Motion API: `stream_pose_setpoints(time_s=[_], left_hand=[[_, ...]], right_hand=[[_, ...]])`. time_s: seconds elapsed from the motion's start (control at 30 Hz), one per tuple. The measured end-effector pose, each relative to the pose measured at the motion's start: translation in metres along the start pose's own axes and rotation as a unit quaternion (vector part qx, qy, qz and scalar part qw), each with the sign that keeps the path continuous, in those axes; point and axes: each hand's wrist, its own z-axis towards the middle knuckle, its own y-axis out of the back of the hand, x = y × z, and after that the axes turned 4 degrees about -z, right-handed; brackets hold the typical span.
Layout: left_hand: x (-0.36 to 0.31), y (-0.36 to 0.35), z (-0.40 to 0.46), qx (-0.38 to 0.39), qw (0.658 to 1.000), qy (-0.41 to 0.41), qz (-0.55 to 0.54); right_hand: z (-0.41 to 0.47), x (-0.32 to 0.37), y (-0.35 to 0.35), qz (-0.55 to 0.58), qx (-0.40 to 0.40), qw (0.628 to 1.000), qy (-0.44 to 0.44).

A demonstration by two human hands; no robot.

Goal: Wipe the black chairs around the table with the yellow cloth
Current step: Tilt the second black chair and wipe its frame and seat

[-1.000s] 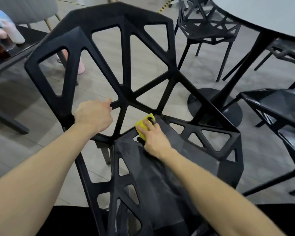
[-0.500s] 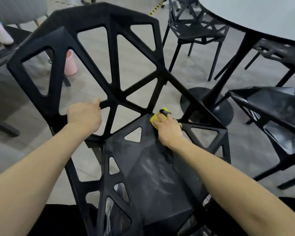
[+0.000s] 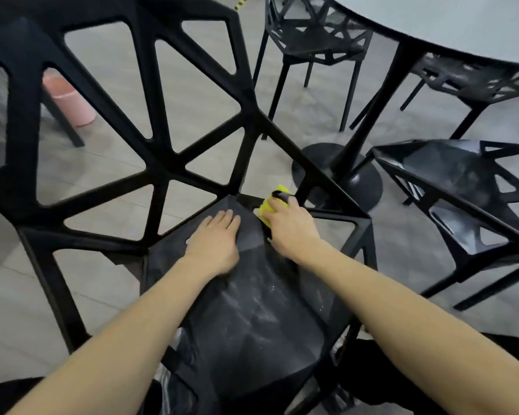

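Under both hands, black chair: open-lattice back rising ahead and to the left of the hands, dusty faceted seat beneath them, pale streaks on its surface nearer than the wrists. Beyond and to the right of the right hand, round table with pale top, black post and disc base on the grey floor. Just right of the right forearm, a second black chair; farther ahead, past the fingertips, a third chair; under the table edge, a fourth. Far left of the left hand, seen through the lattice, pink bin standing on the floor. Left hand lying flat on the seat, fingers straight and together, gripping nothing. Right hand just beside it, fingers curled down over the yellow cloth, pressing it onto the seat's far corner by the back strut. Cloth mostly hidden under the fingers, one yellow edge showing beyond the fingertips, with a small dark object there, too blurred to identify.
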Motion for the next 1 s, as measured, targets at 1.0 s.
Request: stream_pose_setpoints(time_s=[1.0], left_hand=[[-0.028,-0.010,0.024,0.078,0.995,0.051,0.018]], right_hand=[[-0.112,-0.093,-0.033,0.033,-0.091,0.991,-0.094]])
